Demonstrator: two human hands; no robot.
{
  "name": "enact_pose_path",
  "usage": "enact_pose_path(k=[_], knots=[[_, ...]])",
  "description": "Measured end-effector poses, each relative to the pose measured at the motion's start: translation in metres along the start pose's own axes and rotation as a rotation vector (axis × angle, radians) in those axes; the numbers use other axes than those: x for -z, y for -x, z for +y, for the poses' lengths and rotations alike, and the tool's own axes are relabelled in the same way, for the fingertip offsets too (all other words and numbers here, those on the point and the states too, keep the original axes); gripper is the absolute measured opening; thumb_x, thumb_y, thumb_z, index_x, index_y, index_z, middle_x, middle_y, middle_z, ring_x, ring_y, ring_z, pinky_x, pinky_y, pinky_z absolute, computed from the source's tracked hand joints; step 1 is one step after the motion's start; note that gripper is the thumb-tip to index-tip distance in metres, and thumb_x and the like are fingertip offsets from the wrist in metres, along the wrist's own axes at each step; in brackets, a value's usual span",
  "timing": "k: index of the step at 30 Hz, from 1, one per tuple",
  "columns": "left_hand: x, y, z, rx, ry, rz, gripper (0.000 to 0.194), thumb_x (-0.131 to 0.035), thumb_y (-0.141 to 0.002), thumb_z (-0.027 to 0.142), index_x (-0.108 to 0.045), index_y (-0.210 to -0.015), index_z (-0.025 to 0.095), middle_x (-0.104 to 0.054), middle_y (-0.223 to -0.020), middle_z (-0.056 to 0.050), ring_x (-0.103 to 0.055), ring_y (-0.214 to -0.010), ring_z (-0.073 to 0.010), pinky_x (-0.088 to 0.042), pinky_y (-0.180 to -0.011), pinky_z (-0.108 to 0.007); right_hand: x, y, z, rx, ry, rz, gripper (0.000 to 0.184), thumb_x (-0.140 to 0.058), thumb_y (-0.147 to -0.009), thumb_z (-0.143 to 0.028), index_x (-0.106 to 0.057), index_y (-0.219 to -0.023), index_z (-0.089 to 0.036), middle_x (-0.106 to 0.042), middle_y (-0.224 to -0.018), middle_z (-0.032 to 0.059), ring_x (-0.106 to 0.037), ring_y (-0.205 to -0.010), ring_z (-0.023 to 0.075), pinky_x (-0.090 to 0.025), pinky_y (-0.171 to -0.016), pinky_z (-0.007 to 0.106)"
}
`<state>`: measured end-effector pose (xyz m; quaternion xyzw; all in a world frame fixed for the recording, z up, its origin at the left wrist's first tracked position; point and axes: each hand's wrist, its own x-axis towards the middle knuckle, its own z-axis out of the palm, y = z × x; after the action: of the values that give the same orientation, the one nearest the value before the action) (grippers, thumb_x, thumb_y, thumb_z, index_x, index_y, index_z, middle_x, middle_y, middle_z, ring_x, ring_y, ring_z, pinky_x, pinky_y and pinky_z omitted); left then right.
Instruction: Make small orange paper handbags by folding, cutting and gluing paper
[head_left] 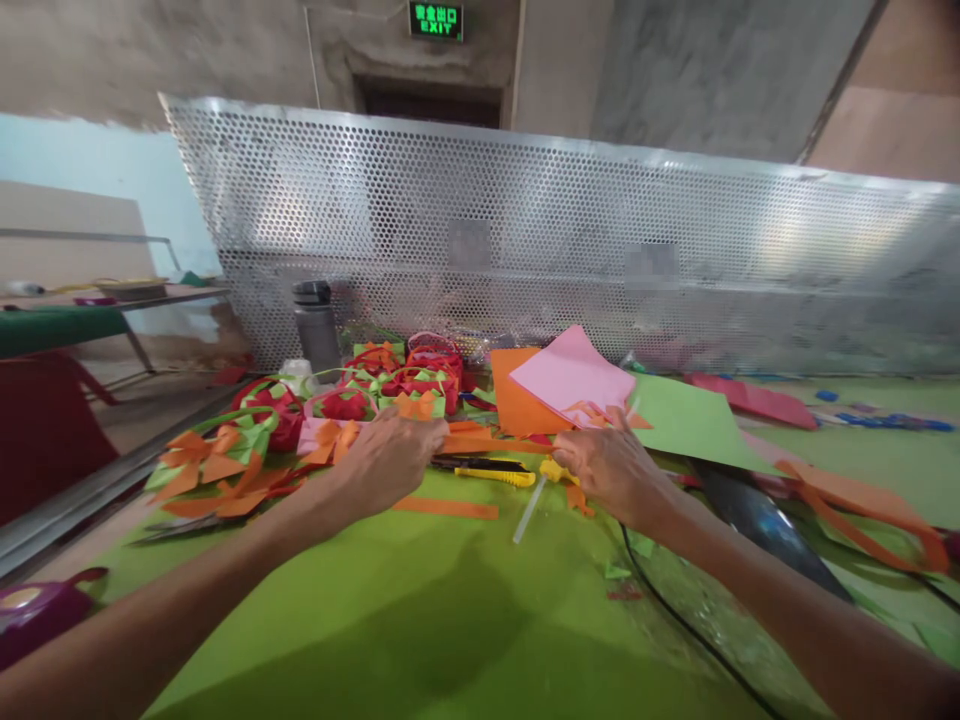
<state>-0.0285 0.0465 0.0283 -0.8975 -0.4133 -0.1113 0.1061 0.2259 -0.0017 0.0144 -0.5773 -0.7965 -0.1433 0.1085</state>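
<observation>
Between my two hands an orange paper strip (499,444) is stretched level above the green table. My left hand (394,455) pinches its left end, and my right hand (607,460) closes on the right end. Just below the strip lies a yellow utility knife (495,475). A yellow glue gun (556,470) with a clear glue stick (529,510) pokes out beside my right hand, partly hidden by it. Another orange strip (446,508) rests flat on the table. Behind my right hand are pink (574,375), orange (517,385) and green paper sheets (686,415).
Several small paper baskets (427,385) with orange flowers crowd the back left, scissors (180,528) near them. A grey bottle (316,325) stands behind. A perforated metal panel (562,230) closes off the far side. A black cable (675,610) crosses the right; a purple tape dispenser (45,615) sits left.
</observation>
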Motion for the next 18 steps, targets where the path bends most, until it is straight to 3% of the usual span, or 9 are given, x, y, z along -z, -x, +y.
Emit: enact_pose_path(k=[5, 10, 14, 18], knots=[[0.004, 0.000, 0.001, 0.026, 0.027, -0.026, 0.025, -0.034, -0.087, 0.010, -0.049, -0.069, 0.017, -0.031, -0.049, 0.005, -0.030, -0.047, -0.0109, -0.022, -0.053, -0.025, -0.001, -0.001, 0.000, 0.023, -0.026, -0.037, 0.028, -0.040, -0.088, -0.019, -0.055, -0.064, -0.019, -0.057, -0.056, -0.0029, -0.048, -0.055, 0.0127, -0.027, -0.080, 0.034], [0.004, -0.003, 0.001, 0.026, 0.091, -0.075, 0.022, -0.036, -0.087, 0.012, -0.051, -0.071, 0.016, -0.033, -0.051, 0.005, -0.032, -0.048, -0.0090, -0.021, -0.052, -0.022, 0.000, -0.001, 0.000, 0.014, -0.031, -0.084, 0.028, -0.040, -0.087, -0.018, -0.055, -0.063, -0.018, -0.057, -0.057, -0.0028, -0.047, -0.056, 0.0124, -0.027, -0.082, 0.035], [0.006, -0.003, -0.017, 0.068, 0.122, -0.074, 0.020, -0.038, -0.086, 0.011, -0.049, -0.069, 0.014, -0.040, -0.056, 0.005, -0.034, -0.051, -0.0075, -0.021, -0.054, -0.021, 0.004, -0.003, 0.017, -0.018, -0.022, -0.116, 0.027, -0.041, -0.084, -0.013, -0.056, -0.061, -0.017, -0.061, -0.063, 0.0004, -0.049, -0.061, 0.0137, -0.026, -0.079, 0.037], [0.021, 0.000, -0.035, 0.167, 0.136, -0.014, 0.024, -0.035, -0.088, 0.014, -0.045, -0.067, 0.014, -0.050, -0.061, 0.003, -0.041, -0.056, -0.0079, -0.025, -0.057, -0.020, 0.007, -0.005, 0.021, -0.024, -0.066, -0.183, 0.031, -0.039, -0.085, -0.013, -0.056, -0.059, -0.016, -0.061, -0.063, 0.0017, -0.048, -0.055, 0.0125, -0.029, -0.063, 0.029]])
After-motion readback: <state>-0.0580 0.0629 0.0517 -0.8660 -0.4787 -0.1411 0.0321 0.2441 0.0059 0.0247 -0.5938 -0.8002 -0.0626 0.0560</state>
